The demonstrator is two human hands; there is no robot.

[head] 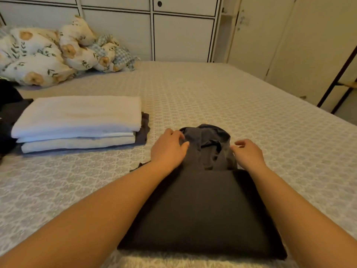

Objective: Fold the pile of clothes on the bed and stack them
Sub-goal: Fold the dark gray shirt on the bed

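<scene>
A dark grey garment (202, 207) lies partly folded on the bed (222, 101) in front of me, its near part flat and its far end bunched around the collar (210, 140). My left hand (168, 149) rests on the left side of that bunched end, fingers curled onto the cloth. My right hand (249, 153) is at its right side, fingers bent and touching the edge. To the left stands a stack of folded clothes (77, 122), white pieces on top and dark ones beneath.
A crumpled floral quilt (50, 55) lies at the far left of the bed. Dark unfolded clothes (7, 113) sit at the left edge. White cupboards (154, 28) stand behind the bed, and a dark metal frame (340, 82) at the right.
</scene>
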